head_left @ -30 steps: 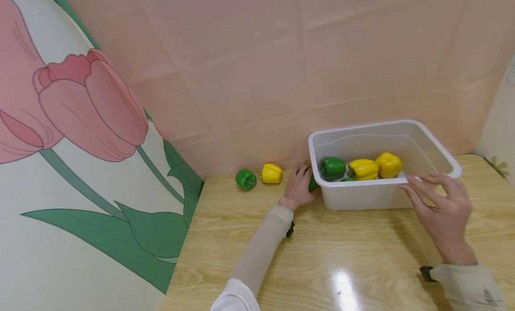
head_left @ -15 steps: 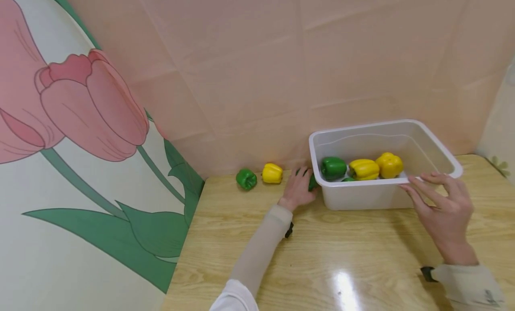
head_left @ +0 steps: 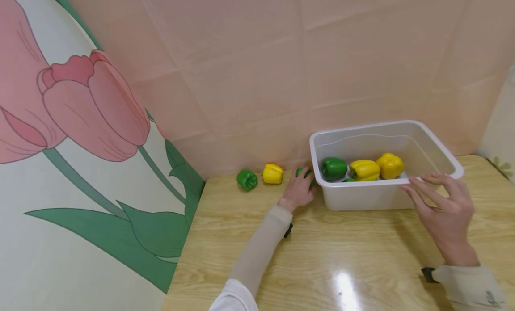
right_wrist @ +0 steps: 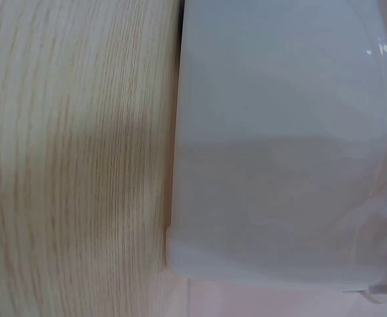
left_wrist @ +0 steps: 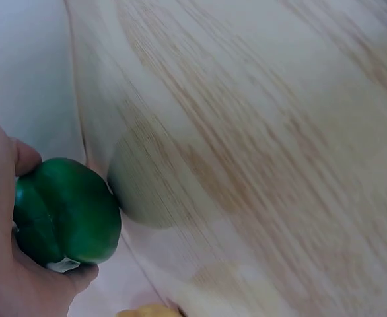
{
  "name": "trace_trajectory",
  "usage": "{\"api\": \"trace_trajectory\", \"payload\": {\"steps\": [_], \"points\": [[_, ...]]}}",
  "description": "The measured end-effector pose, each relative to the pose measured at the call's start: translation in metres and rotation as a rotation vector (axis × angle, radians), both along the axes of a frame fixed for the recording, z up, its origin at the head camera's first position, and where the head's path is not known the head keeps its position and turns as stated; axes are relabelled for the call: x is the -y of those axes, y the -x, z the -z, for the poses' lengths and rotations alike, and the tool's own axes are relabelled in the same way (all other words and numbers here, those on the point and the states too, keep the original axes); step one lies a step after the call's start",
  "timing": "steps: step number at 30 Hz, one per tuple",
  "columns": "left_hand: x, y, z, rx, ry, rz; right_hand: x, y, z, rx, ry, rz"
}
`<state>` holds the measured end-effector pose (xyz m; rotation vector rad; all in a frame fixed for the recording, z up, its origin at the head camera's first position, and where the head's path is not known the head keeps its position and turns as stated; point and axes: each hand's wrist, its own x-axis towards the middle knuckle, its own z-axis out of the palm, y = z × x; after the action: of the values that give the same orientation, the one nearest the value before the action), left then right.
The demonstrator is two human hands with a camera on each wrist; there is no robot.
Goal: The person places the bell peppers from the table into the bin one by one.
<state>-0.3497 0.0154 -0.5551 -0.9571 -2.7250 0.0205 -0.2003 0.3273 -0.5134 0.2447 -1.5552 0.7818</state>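
My left hand is beside the left wall of a whitish plastic bin and grips a green bell pepper. In the left wrist view, thumb and fingers curl round this pepper, close to the tabletop; the head view shows only bits of it between the fingers. At the bin's front right, my right hand pinches the rim with thumb and fingers. Inside the bin lie a green pepper, a ribbed yellow pepper and another yellow pepper. A further green piece peeks over the front rim.
Left of my left hand, a green pepper and a yellow pepper sit on the wooden table by its back edge. A pinkish cloth hangs behind. The left wall bears a painted tulip.
The fingers of my left hand have shifted slightly, and more green shows between them. My right hand keeps its place on the bin's rim.
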Motion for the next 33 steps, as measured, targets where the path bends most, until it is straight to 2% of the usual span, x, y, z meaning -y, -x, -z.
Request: {"api": "trace_trajectory", "payload": {"steps": [7, 15, 21, 26, 33], "points": [[0.001, 0.001, 0.001, -0.022, 0.045, -0.005, 0.002, -0.002, -0.002, 0.003, -0.004, 0.0], [0.003, 0.003, 0.003, 0.018, 0.102, -0.051, 0.003, -0.002, -0.002, 0.003, -0.005, 0.0], [0.01, 0.004, 0.002, -0.005, 0.057, -0.054, 0.005, -0.002, -0.002, 0.004, -0.005, 0.002], [0.015, 0.005, -0.003, -0.031, 0.019, -0.031, 0.006, -0.004, -0.005, 0.005, -0.009, 0.007], [0.018, 0.004, -0.01, -0.013, 0.022, 0.013, 0.006, -0.005, -0.006, 0.012, -0.01, 0.012]]}}
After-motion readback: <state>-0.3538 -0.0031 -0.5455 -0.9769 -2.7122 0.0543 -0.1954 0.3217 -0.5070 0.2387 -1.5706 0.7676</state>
